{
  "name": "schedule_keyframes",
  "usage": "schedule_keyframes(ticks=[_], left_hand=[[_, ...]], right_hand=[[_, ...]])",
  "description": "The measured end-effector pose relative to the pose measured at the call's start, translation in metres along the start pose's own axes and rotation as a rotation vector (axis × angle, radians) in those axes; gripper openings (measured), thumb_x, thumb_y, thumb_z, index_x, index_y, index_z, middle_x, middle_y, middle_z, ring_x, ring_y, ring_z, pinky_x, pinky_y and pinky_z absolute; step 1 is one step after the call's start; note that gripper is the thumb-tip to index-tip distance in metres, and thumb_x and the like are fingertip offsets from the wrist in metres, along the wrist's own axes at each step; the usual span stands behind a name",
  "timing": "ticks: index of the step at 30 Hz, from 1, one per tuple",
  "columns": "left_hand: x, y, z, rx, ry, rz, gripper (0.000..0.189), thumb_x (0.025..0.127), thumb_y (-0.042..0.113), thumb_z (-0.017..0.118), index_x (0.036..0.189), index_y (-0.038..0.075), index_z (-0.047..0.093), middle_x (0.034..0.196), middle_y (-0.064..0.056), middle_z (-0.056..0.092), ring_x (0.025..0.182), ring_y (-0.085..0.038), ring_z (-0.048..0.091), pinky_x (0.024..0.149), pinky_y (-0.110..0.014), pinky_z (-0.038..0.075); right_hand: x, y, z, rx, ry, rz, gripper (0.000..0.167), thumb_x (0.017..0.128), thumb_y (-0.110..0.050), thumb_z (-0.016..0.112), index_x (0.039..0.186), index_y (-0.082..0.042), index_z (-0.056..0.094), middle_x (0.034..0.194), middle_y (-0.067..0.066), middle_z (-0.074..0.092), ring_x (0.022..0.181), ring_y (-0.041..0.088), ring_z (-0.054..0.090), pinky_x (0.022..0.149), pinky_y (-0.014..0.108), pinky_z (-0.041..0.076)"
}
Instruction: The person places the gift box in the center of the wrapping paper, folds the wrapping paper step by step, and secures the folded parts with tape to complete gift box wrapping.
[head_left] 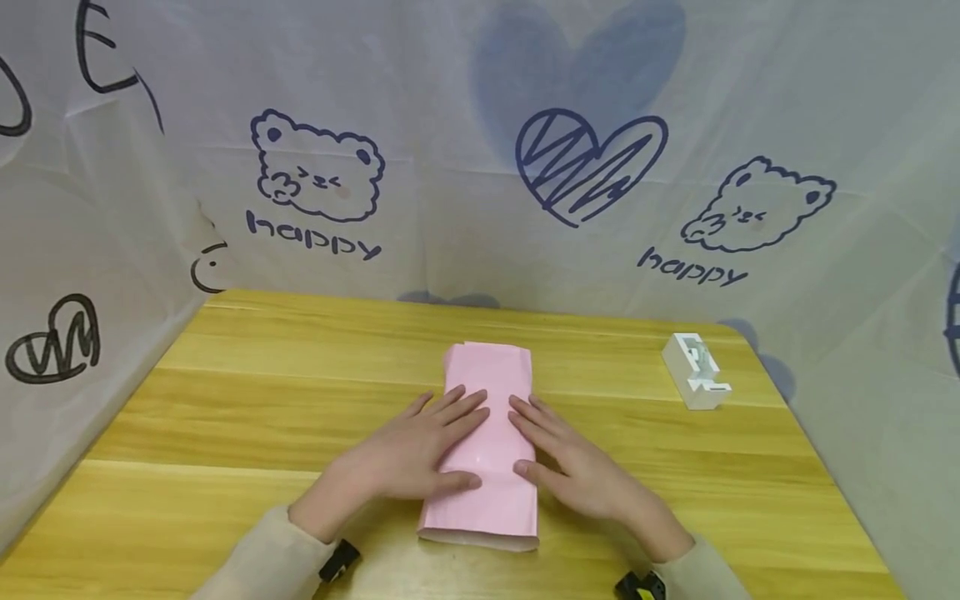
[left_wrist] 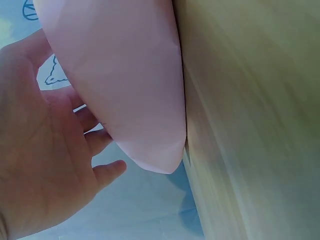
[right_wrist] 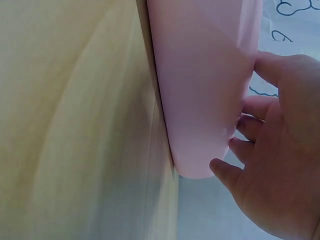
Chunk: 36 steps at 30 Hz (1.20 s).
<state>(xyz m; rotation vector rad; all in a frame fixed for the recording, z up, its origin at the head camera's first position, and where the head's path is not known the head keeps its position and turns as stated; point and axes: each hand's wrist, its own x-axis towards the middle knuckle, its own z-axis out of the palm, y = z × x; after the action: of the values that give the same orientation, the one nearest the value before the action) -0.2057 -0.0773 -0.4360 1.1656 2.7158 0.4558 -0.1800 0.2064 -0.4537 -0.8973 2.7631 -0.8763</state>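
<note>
The pink packet (head_left: 497, 446) lies on the bench (head_left: 262, 417), partly under the left hand (head_left: 420, 446) and right hand (head_left: 577, 471); each grip is loose, only touching it. The step seems smoothing; next probably calls for even, gentle pressure.

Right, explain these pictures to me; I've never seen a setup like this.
There's no machine: the left grip and right grip are a person's bare hands. The wide picture comes from a camera worn on the head, looking forward and down. The other two come from cameras on each wrist, each showing that side's palm up close. On the wood-grain table lies a pink paper bag, its near end slightly open; a small white object sits toward the far right. A white cloth with drawings hangs behind. Neither grip closes around anything; they rest on the bag from either side.
</note>
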Motion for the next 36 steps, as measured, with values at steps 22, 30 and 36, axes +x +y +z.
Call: schedule_keyframes(ticks=[22,30,36], left_hand=[[0.031,-0.027,0.003,-0.036,0.074,-0.017,0.084,0.098,0.055,0.065,0.164,0.014,0.033,0.173,-0.003,0.019,0.160,-0.030,0.013,0.125,-0.054,0.024],[0.029,-0.026,0.003,-0.044,0.063,0.002,0.094,0.091,0.051,0.076,0.164,0.011,0.032,0.174,-0.005,0.016,0.160,-0.030,0.010,0.126,-0.054,0.022],[0.029,-0.028,0.002,-0.021,0.057,0.011,0.096,0.087,0.035,0.083,0.164,0.011,0.032,0.174,-0.005,0.016,0.160,-0.030,0.011,0.126,-0.054,0.021]], right_hand=[[0.031,0.011,-0.001,-0.063,0.028,-0.032,0.080,0.099,-0.043,0.070,0.162,-0.010,0.036,0.172,-0.002,0.022,0.160,0.026,0.014,0.125,0.053,0.023],[0.033,0.012,0.006,-0.109,0.079,-0.030,0.079,0.093,-0.024,0.078,0.160,-0.006,0.040,0.172,0.000,0.026,0.159,0.028,0.018,0.124,0.052,0.025],[0.035,0.011,0.010,-0.163,0.145,-0.049,0.079,0.087,-0.019,0.085,0.155,-0.005,0.047,0.168,0.005,0.034,0.156,0.034,0.027,0.123,0.054,0.030]])
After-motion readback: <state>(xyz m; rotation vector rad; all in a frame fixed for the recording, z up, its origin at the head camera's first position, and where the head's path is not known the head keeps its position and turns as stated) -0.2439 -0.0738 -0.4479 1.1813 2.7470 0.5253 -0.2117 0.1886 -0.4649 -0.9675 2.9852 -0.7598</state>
